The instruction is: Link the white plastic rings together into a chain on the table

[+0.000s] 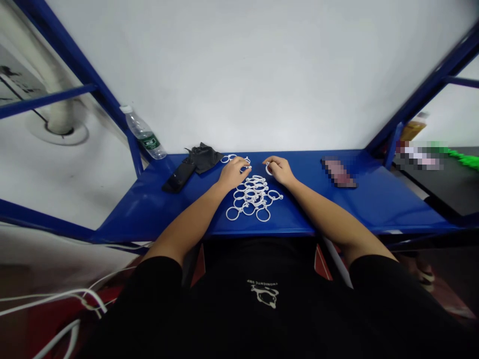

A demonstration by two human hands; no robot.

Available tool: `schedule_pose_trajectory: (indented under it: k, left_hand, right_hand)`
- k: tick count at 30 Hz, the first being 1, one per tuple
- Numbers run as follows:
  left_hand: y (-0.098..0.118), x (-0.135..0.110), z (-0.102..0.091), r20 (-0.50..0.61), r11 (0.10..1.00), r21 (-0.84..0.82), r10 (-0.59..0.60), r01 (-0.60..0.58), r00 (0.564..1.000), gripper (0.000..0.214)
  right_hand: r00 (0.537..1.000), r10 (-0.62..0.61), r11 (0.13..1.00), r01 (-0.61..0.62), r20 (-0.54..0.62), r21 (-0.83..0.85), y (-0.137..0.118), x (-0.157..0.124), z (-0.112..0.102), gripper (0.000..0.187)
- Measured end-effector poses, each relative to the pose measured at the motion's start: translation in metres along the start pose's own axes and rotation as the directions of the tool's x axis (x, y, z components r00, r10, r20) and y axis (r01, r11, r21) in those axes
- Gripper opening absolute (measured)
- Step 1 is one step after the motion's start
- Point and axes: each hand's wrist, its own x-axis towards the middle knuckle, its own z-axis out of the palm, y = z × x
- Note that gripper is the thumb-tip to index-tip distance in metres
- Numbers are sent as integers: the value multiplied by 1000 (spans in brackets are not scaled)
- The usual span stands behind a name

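Observation:
A pile of several white plastic rings [254, 197] lies on the blue metal shelf [337, 209] in front of me. My left hand [232, 172] rests just beyond the pile's far left side, fingers curled and pinching a white ring. My right hand [279, 169] sits at the pile's far right, fingers closed around another white ring [268, 168]. A few more rings [230, 158] lie just beyond my left hand.
A black cloth or glove [204, 155] and a dark flat object [178, 178] lie left of the hands. A plastic water bottle [144, 133] leans at the shelf's back left corner. A blurred flat item [339, 173] lies to the right. White cables [67, 299] hang lower left.

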Motion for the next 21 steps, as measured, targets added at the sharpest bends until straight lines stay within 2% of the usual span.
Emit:
schedule_pose_trajectory:
  k: [2, 4, 8, 12, 16, 21]
  left_hand:
    - [-8, 1, -1, 81, 991, 76, -118, 112, 990, 16]
    - [-12, 2, -1, 155, 978, 126, -186, 167, 970, 14]
    - [-13, 3, 1, 205, 982, 110, -174, 154, 963, 8]
    - [-12, 5, 5, 126, 977, -84, -184, 196, 975, 11]
    - [-13, 6, 10, 82, 892, -384, -225, 239, 971, 17]
    - [-1, 1, 9, 116, 842, -522, -86, 135, 989, 25]
  right_hand:
    - [996, -63, 985, 71, 56, -154, 0, 1, -2, 34]
    - [987, -130, 943, 153, 96, -295, -2, 0, -1, 36]
    - [982, -142, 882, 183, 127, -434, -7, -3, 4, 37]
    - [981, -132, 898, 179, 143, -402, -5, -5, 5, 35]
    - [984, -159, 928, 178, 86, -328, 0, -4, 4, 40]
    - [949, -275, 918, 307, 156, -249, -1, -6, 5, 43]
